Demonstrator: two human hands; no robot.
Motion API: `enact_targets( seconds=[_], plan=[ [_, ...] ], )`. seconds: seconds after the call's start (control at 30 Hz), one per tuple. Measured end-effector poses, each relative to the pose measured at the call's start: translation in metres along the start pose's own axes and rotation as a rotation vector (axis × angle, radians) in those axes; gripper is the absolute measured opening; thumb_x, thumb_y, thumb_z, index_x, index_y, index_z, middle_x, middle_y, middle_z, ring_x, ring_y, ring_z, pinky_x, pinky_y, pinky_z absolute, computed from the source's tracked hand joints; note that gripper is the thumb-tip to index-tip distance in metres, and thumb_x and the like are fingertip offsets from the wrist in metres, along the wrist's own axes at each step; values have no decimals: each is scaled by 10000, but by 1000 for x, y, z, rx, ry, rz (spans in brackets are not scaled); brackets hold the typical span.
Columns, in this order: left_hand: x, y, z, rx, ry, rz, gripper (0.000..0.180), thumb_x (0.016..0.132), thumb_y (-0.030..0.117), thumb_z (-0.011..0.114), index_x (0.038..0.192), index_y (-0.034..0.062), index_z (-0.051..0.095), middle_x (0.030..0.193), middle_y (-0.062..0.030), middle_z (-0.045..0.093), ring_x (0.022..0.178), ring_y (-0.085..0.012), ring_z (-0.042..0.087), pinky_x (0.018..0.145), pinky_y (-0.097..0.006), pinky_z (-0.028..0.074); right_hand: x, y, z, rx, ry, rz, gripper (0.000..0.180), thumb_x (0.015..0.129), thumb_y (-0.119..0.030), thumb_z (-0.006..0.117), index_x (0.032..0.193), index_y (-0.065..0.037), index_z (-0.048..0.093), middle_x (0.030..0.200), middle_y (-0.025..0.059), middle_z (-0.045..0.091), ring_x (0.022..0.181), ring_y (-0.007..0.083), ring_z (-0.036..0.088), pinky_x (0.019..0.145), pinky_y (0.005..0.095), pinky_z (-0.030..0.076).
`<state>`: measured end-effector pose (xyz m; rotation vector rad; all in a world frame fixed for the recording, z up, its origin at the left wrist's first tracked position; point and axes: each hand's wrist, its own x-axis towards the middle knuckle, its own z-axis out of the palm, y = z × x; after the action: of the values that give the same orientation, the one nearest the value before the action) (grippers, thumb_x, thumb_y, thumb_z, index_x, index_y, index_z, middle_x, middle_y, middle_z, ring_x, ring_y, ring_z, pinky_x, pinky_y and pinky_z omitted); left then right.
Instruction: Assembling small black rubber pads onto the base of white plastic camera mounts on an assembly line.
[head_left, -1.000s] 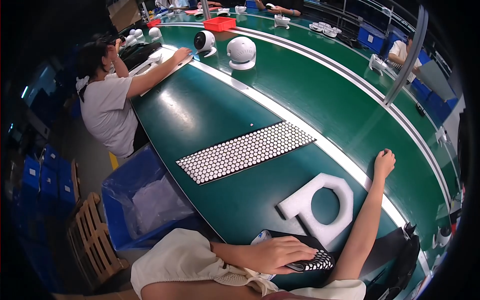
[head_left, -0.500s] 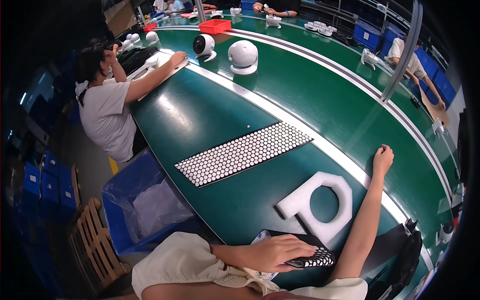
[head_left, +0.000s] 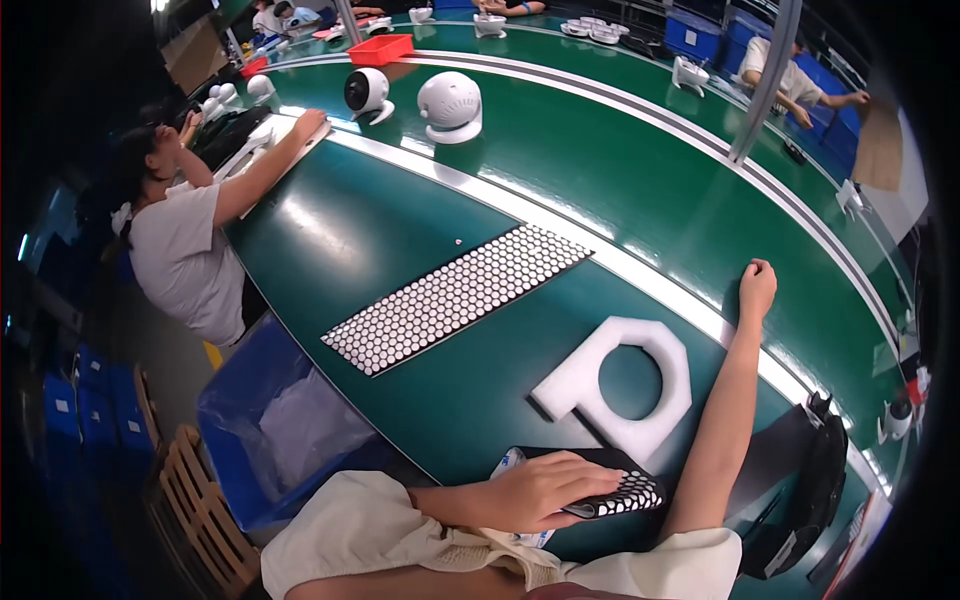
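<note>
My left hand (head_left: 540, 490) lies flat across a folded black sheet with white round dots (head_left: 638, 492) near the table's front edge, its fingers stretched together over the top. My right arm reaches forward over the table, and my right hand (head_left: 757, 288) rests at the near edge of the green conveyor belt, fingers curled in and nothing seen in them. Between my arms lies a white foam piece (head_left: 660, 405) with a round hole and a straight arm. Farther left, a long black sheet covered with white dots (head_left: 455, 300) lies flat on the green table (head_left: 340, 235).
White round-headed devices (head_left: 450, 105) stand on the belt, with a red tray (head_left: 381, 49) behind. A person (head_left: 190, 240) sits at the left; another person (head_left: 785, 75) holds cardboard (head_left: 880, 145) at far right. A lined blue bin (head_left: 240, 450) stands left of the table.
The whole view has shifted a little, so things sit farther left. The person at far right has raised the cardboard. Both my hands keep nearly the same pose.
</note>
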<state>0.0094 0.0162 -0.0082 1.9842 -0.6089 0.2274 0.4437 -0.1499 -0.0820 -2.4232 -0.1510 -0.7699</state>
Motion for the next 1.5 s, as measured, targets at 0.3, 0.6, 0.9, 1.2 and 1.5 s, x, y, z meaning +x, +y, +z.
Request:
enact_targets(
  seconds=[0.3,0.6,0.9,1.2,1.5],
  plan=[
    [3,1,-2,-9,-1,-26,555,612,27,605,1142,-1,443,1209,-134,454,1071,-269,470,890,-379,372,-2,7,-12,-99,12,96,225,774,-200,457,866,-90,631,904,107,601,842,285,565,723,386,447],
    [7,-5,-5,14,10,-32,556,596,64,629,1121,-14,463,1195,-133,457,1040,-258,486,867,-365,384,-3,-24,-19,107,-9,155,325,828,-386,464,828,-86,587,689,67,589,677,253,569,635,349,435],
    [8,-5,-3,23,38,-5,515,620,71,632,1099,-25,470,1175,-139,468,1030,-256,493,857,-365,388,6,5,-9,13,-137,154,316,808,-386,491,805,-89,599,747,51,608,723,228,578,661,335,438],
    [6,-5,-4,-15,22,-31,534,622,67,623,1120,-23,453,1184,-146,466,1033,-264,493,863,-363,386,13,29,-16,3,-248,192,301,806,-378,489,794,-110,625,650,27,602,668,182,579,634,315,431],
    [6,-3,-7,-1,6,-55,546,590,55,612,1111,-25,472,1194,-150,469,1039,-273,495,868,-371,386,10,25,-17,-118,-90,330,298,795,-372,471,840,-126,634,748,72,631,742,244,595,706,371,429]
  ],
)
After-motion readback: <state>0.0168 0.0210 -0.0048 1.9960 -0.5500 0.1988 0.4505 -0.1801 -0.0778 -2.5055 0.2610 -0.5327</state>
